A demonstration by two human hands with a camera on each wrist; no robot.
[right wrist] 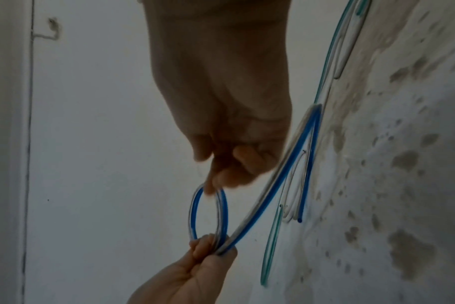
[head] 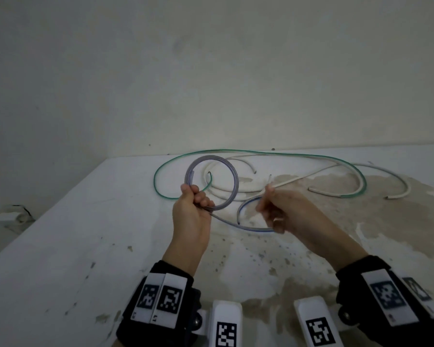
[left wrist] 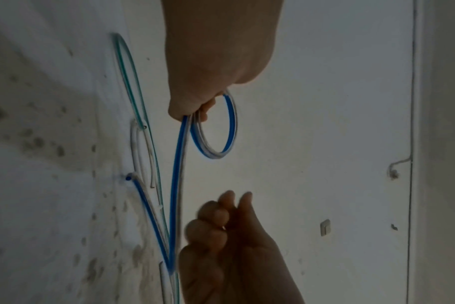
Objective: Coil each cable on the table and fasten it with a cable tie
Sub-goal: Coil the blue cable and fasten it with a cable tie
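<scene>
Head view: left hand grips blue cable coil; right hand fingers curled (contents unclear).

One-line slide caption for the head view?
Left hand grips coiled blue-striped cable; right hand reaches over its loose tail.

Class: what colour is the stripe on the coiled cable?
Blue, on a clear cable; the left wrist view shows it best.
</scene>
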